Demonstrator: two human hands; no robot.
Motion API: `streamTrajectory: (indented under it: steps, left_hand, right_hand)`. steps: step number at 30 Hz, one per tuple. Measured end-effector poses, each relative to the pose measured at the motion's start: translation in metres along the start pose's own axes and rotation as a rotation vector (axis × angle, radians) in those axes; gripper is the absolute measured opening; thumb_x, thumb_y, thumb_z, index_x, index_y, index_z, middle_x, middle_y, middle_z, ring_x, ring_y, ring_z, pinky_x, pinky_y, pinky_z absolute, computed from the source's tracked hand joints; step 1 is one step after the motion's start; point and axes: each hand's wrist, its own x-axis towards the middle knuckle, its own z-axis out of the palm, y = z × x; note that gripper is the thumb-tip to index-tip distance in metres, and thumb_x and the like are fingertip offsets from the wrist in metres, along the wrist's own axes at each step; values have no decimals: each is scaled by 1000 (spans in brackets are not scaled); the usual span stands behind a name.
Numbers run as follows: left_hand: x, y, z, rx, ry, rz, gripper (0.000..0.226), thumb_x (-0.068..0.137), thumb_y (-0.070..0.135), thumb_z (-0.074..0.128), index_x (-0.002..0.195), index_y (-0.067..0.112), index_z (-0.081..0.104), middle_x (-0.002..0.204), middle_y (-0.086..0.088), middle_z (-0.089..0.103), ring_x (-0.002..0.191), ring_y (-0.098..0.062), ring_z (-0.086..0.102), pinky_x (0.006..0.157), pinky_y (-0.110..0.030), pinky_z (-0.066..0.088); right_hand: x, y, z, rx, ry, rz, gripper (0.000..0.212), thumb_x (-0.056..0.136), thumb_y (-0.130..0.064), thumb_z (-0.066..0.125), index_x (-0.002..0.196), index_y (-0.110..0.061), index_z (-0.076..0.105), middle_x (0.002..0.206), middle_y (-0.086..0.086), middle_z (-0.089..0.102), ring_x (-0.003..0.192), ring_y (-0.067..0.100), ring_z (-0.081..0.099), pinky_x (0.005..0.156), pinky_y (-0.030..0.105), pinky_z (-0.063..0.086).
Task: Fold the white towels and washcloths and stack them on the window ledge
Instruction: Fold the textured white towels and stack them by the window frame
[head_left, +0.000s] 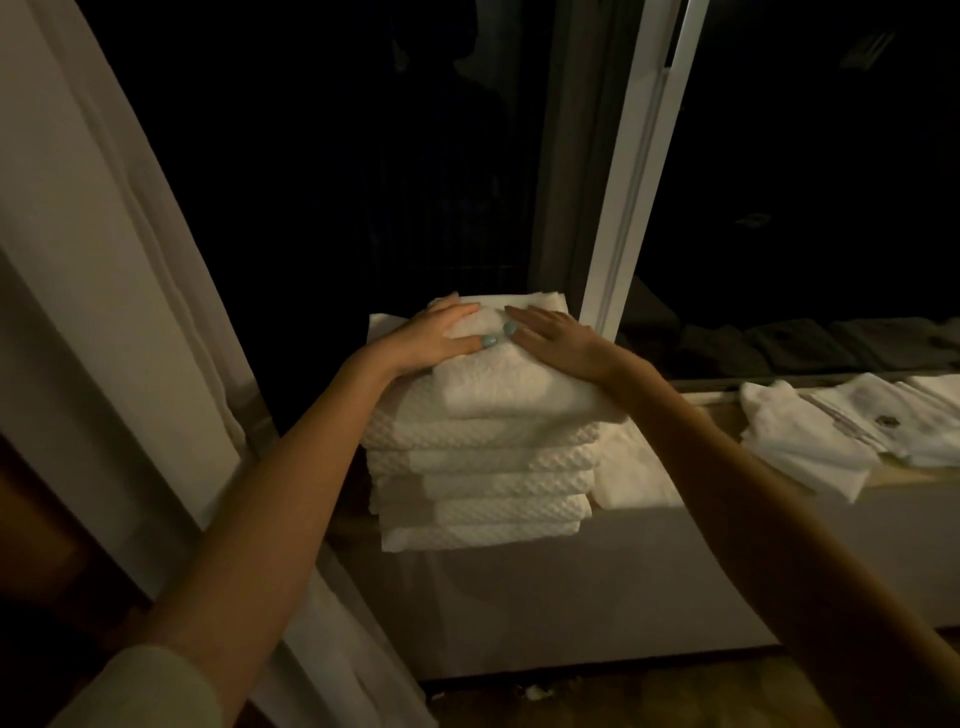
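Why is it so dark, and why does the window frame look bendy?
Head view: the room is dim and the window glass black; warm light catches the towel stack, left hand and right hand, with shadows crossing the stack; the wide lens bows the window frame.

Dim, warm light from behind casts arm shadows on the towel stack (483, 457); window black, edges bowed, soft focus.

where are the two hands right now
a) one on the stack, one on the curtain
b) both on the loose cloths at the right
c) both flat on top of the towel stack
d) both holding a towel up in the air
c: the left hand and right hand both lie with straight fingers on top of the towel stack on the ledge.
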Motion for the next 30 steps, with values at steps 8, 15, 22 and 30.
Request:
streamTrajectory:
  steps: [8, 15, 22, 30]
  left_hand:
    - [-3, 4, -4, -35, 15, -33, 67, 90, 54, 53, 147, 25, 31, 155, 1, 24, 141, -18, 26, 114, -33, 24]
    - [-10, 23, -11, -103, 111, -15, 56, 89, 45, 61, 138, 22, 46, 140, 0, 48, 124, -16, 49, 91, -24, 40]
    - [-25, 111, 15, 72, 160, 246, 38, 94, 35, 56, 131, 25, 55, 131, 6, 55, 117, -10, 50, 90, -22, 37]
    - [-2, 165, 66, 133, 204, 213, 42, 94, 29, 56, 135, 24, 51, 141, 0, 49, 127, -18, 47, 100, -30, 38]
  right_hand:
    - [2, -6, -1, 94, 37, 42, 52, 98, -57, 27, 147, -39, 27, 158, 2, 22, 144, 28, 16, 115, 51, 11]
    - [-21, 1, -7, 517, 282, 62, 40, 101, -44, 38, 125, -18, 57, 104, 0, 59, 86, 11, 58, 76, 20, 45]
    - [-50, 41, -18, 606, 415, 123, 42, 99, -33, 47, 132, -7, 52, 128, 15, 57, 118, 26, 54, 103, 42, 44]
    - [-74, 125, -33, 280, 325, 166, 46, 97, -26, 54, 140, -14, 45, 136, 8, 54, 122, 22, 53, 94, 21, 35]
